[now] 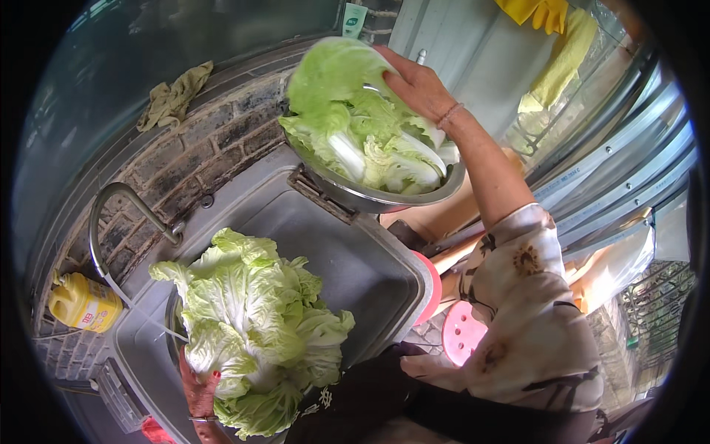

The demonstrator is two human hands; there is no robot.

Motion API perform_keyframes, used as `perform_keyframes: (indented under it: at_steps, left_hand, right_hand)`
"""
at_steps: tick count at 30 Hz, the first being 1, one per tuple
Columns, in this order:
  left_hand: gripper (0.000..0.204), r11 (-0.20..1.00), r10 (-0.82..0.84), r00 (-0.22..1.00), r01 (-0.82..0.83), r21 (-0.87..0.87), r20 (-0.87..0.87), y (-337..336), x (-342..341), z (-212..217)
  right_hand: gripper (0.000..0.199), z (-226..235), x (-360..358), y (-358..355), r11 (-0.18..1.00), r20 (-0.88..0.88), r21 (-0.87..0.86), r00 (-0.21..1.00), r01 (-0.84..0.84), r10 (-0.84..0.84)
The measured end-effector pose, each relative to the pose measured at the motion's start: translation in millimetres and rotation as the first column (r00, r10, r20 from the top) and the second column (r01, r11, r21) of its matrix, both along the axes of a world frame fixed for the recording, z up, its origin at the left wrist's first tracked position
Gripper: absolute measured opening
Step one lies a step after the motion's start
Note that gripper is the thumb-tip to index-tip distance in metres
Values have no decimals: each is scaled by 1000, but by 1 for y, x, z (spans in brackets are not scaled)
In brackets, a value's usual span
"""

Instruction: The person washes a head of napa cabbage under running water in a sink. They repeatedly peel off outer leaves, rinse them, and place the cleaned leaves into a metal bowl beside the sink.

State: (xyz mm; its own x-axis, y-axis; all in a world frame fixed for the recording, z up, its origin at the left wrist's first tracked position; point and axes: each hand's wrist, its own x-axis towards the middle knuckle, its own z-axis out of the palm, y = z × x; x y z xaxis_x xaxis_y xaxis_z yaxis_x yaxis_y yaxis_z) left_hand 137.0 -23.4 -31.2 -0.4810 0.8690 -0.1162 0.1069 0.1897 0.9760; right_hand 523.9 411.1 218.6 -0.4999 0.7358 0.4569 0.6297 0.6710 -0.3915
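My right hand [421,85] is raised at the top, gripping a large green napa cabbage leaf [336,70] by its edge. Below that leaf, a steel bowl [370,200] holds several cut leaves with thick white ribs. At the lower left, a big pile of pale green napa cabbage leaves [251,303] spreads over a round metal basin [175,314], mostly covered by them. Against the near-left side of this pile my left hand [198,388] grips the leaves, its thumb in sight and some fingers hidden.
A grey sink [347,259] lies under the pile, with a curved faucet [122,189] and thin hose at its left. A yellow jug [85,302] stands beyond. A cloth [174,96] lies on the brick ledge; a pink stool [462,333] is at the right. Yellow gloves [540,13] hang above.
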Motion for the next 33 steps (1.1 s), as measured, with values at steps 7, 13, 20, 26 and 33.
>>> perform_keyframes:
  at_steps: [7, 13, 20, 26, 33]
  left_hand:
    - [106, 996, -60, 961, 74, -40, 270, 13, 10, 10]
    - [79, 945, -48, 836, -140, -297, -546, -9, 0, 13]
    - [49, 948, 318, 938, -311, 73, -141, 8, 2, 34]
    - [68, 929, 362, 693, -322, 181, -623, 36, 22, 66]
    - [73, 874, 375, 921, -388, 292, 102, 28, 28, 54]
  right_hand:
    - [48, -188, 111, 95, 942, 406, -334, 907, 29, 116]
    - [29, -123, 52, 73, 914, 560, 397, 766, 89, -317]
    - [22, -100, -137, -130, 744, -232, -236, 779, -626, 582]
    - [53, -171, -268, -234, -497, -662, -717, 700, -489, 267]
    - [34, -220, -302, -223, -557, -707, -477, 674, -679, -216]
